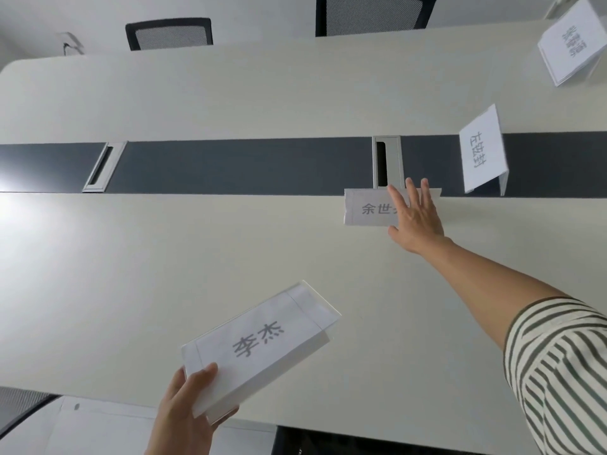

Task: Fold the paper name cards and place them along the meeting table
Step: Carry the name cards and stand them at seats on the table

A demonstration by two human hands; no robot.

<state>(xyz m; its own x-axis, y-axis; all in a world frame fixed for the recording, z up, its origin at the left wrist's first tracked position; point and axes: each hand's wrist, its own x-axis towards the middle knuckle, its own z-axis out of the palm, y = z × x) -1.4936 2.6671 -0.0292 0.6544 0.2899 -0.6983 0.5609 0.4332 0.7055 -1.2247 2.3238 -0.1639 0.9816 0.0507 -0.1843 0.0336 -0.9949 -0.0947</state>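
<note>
My left hand (187, 408) grips the near corner of a folded white name card (259, 346) with grey printed characters, held just above the table's near edge. My right hand (415, 216) reaches far across the table, fingers spread, and rests against the right end of another name card (368, 208) that stands at the edge of the dark centre strip; whether the fingers grip it I cannot tell. Two more name cards stand to the right: one on the dark strip (483, 152), one at the far right (568, 44).
The long off-white meeting table (197, 257) has a dark grey centre strip (246, 165) with two metal cable hatches (101, 165) (387, 159). Two black mesh chairs (169, 32) (374, 13) stand on the far side. A floor gap lies below the near edge.
</note>
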